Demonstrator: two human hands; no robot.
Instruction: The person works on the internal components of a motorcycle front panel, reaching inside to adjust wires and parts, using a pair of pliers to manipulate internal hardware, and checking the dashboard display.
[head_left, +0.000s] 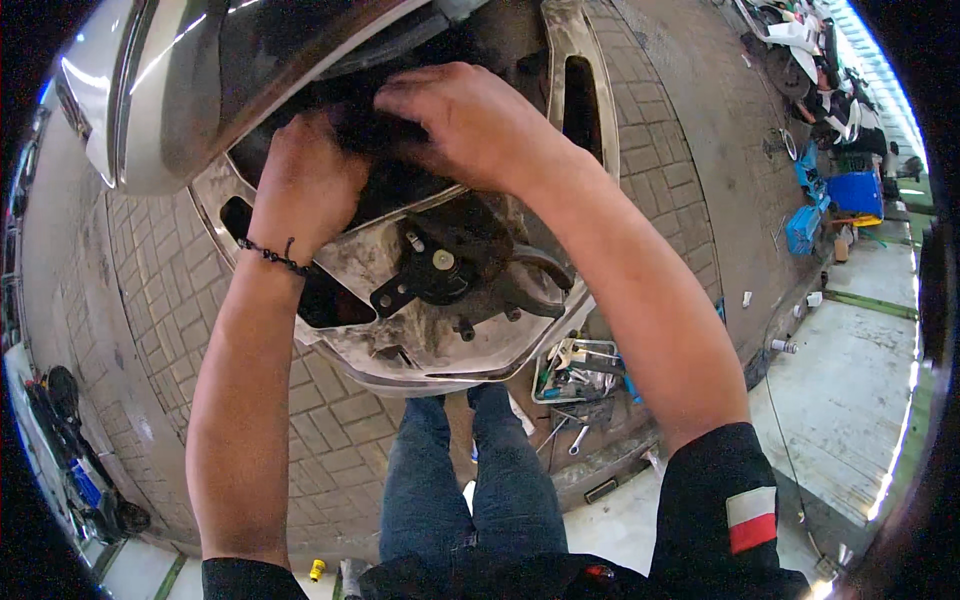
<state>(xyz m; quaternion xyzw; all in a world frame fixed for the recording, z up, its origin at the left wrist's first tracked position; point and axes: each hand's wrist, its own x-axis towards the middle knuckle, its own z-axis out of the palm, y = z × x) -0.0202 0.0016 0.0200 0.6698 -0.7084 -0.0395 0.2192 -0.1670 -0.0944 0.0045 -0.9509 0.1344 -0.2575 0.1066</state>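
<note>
Head view: your left hand (305,180) and right hand (470,125) both clamp the black part (375,130) atop the dusty bumper panel (400,330); uneven pulling could crack its mounts, I'd guess.

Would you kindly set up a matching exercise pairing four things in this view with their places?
Things:
1. left hand
2. tool tray
3. black horn-like part
4. blue crate

Places:
A. on the ground by the right knee
B. far right, near the kerb
C. bolted inside the scuffed panel
D. reaching into the dark gap under the silver body panel

Pairs: 1-D, 2-A, 3-C, 4-B
</note>
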